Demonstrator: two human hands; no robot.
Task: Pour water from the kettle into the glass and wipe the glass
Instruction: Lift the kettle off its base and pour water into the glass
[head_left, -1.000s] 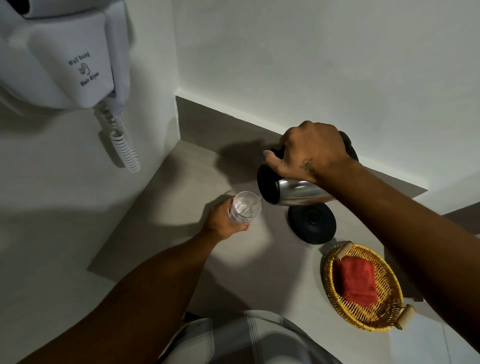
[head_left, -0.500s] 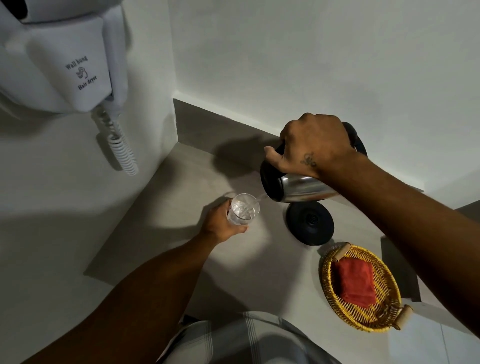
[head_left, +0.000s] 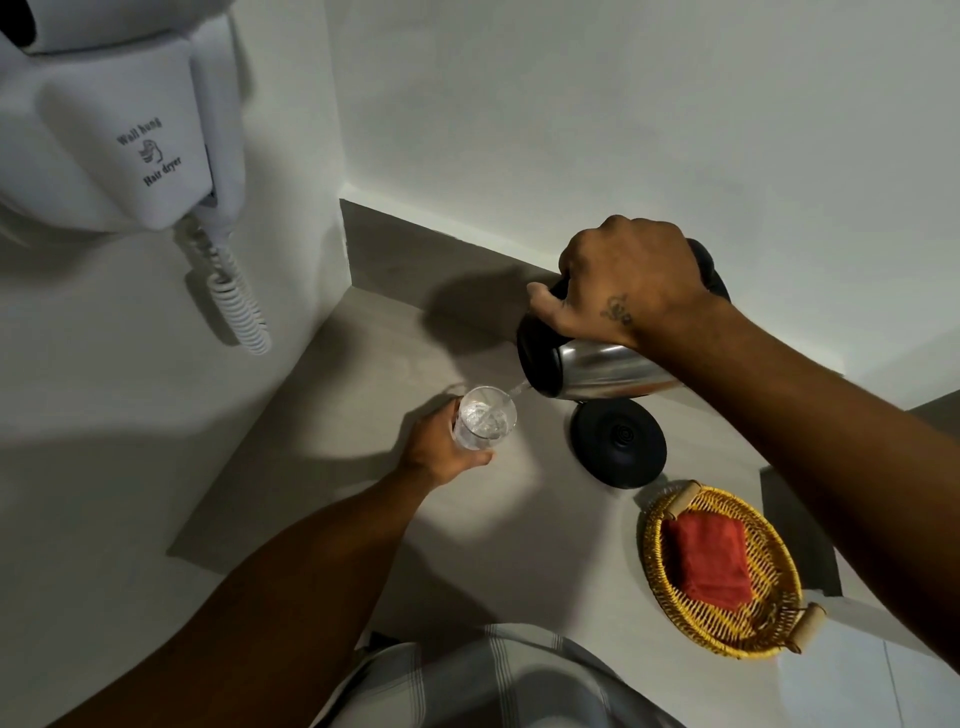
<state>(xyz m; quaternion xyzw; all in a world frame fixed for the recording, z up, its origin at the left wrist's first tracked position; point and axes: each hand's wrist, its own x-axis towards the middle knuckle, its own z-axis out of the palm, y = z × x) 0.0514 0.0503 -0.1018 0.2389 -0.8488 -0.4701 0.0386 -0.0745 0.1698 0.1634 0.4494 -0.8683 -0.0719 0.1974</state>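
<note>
My right hand (head_left: 628, 283) grips the handle of a steel kettle (head_left: 597, 369) with a black lid, tilted toward the left above the counter. A thin stream of water runs from its spout into a clear glass (head_left: 484, 423). My left hand (head_left: 436, 449) holds that glass upright from the left side, just left of the spout. Water shows inside the glass. A folded red cloth (head_left: 709, 564) lies in a yellow wicker basket (head_left: 655, 545) at the right.
The kettle's black round base (head_left: 618, 441) sits on the grey counter (head_left: 363, 395) under the kettle. A white wall-hung hair dryer (head_left: 104, 130) with a coiled cord (head_left: 236, 301) hangs at the upper left. White walls close the corner behind.
The kettle has risen slightly and tipped further, and water now streams from its spout into the glass. The left hand and glass have stayed in place.
</note>
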